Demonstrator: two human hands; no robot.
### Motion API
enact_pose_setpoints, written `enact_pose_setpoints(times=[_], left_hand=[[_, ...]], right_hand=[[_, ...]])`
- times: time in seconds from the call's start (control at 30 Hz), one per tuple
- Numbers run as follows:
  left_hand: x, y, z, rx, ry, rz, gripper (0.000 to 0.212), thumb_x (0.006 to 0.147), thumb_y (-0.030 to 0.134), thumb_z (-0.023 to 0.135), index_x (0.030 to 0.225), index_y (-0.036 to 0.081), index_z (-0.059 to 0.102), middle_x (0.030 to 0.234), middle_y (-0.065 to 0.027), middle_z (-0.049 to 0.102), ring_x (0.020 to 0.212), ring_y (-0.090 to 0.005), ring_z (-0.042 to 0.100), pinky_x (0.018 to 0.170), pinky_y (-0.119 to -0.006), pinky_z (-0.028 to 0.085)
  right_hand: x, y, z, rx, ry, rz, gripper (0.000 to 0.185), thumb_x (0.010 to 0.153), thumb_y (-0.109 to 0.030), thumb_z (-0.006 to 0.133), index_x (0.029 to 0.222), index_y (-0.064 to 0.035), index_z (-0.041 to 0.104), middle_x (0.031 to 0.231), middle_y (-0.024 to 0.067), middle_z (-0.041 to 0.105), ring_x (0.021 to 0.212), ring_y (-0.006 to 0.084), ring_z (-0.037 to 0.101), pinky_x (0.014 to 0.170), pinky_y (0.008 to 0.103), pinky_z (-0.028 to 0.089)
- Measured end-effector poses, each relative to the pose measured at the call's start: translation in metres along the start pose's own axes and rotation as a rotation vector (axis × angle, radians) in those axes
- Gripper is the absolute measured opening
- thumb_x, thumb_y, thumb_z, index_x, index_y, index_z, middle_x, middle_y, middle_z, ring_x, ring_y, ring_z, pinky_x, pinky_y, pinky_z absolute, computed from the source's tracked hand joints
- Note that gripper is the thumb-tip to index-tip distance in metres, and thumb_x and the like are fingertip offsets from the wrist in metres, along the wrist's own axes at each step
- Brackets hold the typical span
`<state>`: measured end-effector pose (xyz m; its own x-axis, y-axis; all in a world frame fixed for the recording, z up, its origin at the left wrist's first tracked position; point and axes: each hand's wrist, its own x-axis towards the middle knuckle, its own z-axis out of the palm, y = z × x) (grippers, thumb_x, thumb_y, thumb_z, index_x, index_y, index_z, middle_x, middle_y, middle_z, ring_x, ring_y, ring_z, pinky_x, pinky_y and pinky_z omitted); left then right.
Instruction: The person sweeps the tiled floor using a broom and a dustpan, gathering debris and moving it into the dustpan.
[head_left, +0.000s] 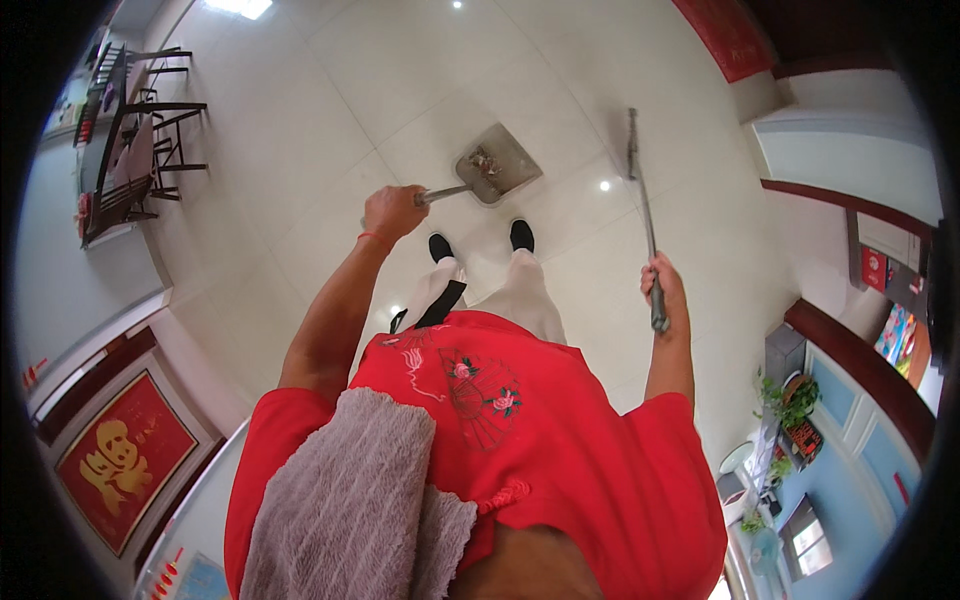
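Note:
My left hand (396, 212) grips the metal handle of a long-handled dustpan (514, 169). Its grey pan is over the pale floor ahead of my feet, and a small heap of dark debris (484, 161) lies in it. Off to the right, my right hand (666, 281) is closed around the grip of a broom (642, 202). The broom's narrow dark head (632, 142) points away from me, apart from the dustpan. A grey towel (337, 487) hangs over my left shoulder, across my red embroidered top (540, 397).
Glossy floor tiles (315, 142) spread around my black shoes (522, 235). A dark table with chairs (124, 142) stands at the far left. Along the right are a white-and-brown door frame (840, 195), potted plants (795, 397) and a blue panelled wall (832, 480). A red framed picture (127, 457) hangs lower left.

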<state>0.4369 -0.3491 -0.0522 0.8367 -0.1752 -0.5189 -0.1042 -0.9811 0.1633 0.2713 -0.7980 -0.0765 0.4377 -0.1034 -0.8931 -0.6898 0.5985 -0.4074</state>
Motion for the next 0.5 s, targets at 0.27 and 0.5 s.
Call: enact_pose_setpoints(times=[0.27,0.5], left_hand=[[-0.132,-0.197,0.012,-0.576,0.318,-0.191,0.034,0.068,0.023,0.066,0.093,0.002,0.062,0.080,-0.0114,0.064,0.074,-0.0175,0.061,0.069,-0.028,0.047],[-0.118,-0.220,0.001,-0.607,0.463,-0.215,0.030,0.068,0.020,0.064,0.092,0.003,0.064,0.074,-0.0083,0.064,0.069,-0.0116,0.059,0.067,-0.024,0.046]], right_hand=[[0.012,0.088,0.022,0.452,0.199,-0.123,0.010,0.080,-0.010,0.046,0.071,-0.0060,0.043,0.057,0.0022,0.044,0.044,0.0066,0.041,0.039,0.0178,0.037],[0.095,0.203,0.145,0.500,0.273,-0.226,0.019,0.072,-0.012,0.044,0.054,-0.0089,0.044,0.051,0.0036,0.043,0.047,0.0152,0.041,0.044,0.0278,0.035]])
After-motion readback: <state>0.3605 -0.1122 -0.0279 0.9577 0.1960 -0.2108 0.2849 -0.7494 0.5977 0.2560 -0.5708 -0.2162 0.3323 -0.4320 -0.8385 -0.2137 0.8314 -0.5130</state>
